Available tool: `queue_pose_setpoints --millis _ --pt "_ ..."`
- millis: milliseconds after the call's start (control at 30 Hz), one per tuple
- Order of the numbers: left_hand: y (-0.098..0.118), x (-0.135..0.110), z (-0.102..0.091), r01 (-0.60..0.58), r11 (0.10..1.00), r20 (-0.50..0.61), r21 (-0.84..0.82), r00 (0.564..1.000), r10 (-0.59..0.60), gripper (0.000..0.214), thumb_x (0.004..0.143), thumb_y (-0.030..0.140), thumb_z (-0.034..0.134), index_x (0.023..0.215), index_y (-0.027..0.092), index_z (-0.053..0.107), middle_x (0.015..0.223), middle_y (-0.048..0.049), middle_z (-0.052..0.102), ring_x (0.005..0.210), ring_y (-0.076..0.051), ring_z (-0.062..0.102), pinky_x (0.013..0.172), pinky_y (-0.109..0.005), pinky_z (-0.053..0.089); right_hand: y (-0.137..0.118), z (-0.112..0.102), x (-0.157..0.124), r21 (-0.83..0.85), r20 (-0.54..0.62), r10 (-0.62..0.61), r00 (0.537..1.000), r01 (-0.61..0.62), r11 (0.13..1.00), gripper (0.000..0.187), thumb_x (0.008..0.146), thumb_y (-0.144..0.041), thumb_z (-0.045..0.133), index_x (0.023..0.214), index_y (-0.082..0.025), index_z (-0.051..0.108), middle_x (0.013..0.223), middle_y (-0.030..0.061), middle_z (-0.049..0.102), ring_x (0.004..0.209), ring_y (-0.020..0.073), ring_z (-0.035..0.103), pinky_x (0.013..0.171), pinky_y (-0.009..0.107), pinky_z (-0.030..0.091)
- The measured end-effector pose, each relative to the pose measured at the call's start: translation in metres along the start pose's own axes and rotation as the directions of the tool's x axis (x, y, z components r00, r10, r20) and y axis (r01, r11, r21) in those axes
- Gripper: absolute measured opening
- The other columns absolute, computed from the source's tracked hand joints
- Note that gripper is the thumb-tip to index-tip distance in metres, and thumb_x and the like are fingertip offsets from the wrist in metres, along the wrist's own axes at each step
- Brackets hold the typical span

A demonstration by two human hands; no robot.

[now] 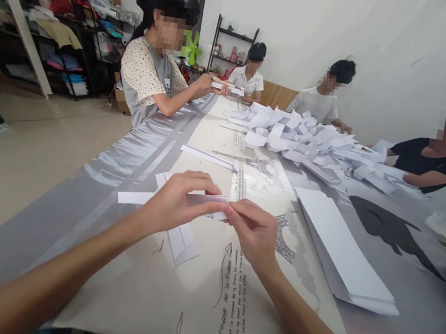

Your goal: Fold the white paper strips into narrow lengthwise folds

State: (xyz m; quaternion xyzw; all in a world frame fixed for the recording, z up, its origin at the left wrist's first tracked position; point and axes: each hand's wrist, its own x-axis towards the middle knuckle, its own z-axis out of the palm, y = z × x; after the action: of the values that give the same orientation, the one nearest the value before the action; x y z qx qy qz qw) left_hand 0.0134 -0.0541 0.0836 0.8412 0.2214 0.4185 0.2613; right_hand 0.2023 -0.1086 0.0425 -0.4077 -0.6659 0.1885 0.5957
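Between my hands, above the table, is a narrow folded strip of white paper (134, 197). My left hand (178, 199) is closed on it, thumb below and fingers on top, and the strip sticks out to the left of that hand. At the strip's right end my right hand (253, 227) pinches the paper between thumb and fingers. Under and behind my left hand lies another folded white paper piece (184, 244) on the printed tablecloth (125, 286). A further folded strip (210, 157) rests beyond my hands.
A stack of white paper sheets (344, 252) lies to the right, beside a dark flat piece (386, 225). Farther back is a large heap of folded papers (306, 140). Several people sit around the table; one person (153, 73) at the left holds a white strip.
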Motion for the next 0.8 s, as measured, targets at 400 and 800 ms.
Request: queue_pose_setpoints --millis 400,800 --pt "0.002 -0.001 0.000 -0.166 0.986 -0.013 -0.006 0.986 0.166 0.016 0.097 0.025 0.063 0.084 0.020 0.072 0.081 -0.0031 0.071 0.079 -0.017 0.063 0.078 -0.033 0.052 -0.006 0.004 -0.003 -0.066 -0.047 -0.133 0.990 0.129 0.989 0.015 0.091 -0.016 0.069 0.083 -0.025 0.078 0.068 -0.0011 0.070 0.060 0.0147 0.062 0.054 0.032 0.051" --pt "0.013 0.001 -0.001 -0.105 0.994 -0.024 -0.029 0.994 0.104 0.021 0.098 0.031 0.063 0.083 0.020 0.074 0.080 -0.0029 0.072 0.076 -0.016 0.064 0.075 -0.030 0.051 -0.008 0.005 -0.001 -0.012 -0.035 -0.118 0.992 0.118 0.993 0.015 0.091 -0.016 0.069 0.083 -0.025 0.078 0.064 -0.0023 0.067 0.060 0.0138 0.059 0.056 0.031 0.049"
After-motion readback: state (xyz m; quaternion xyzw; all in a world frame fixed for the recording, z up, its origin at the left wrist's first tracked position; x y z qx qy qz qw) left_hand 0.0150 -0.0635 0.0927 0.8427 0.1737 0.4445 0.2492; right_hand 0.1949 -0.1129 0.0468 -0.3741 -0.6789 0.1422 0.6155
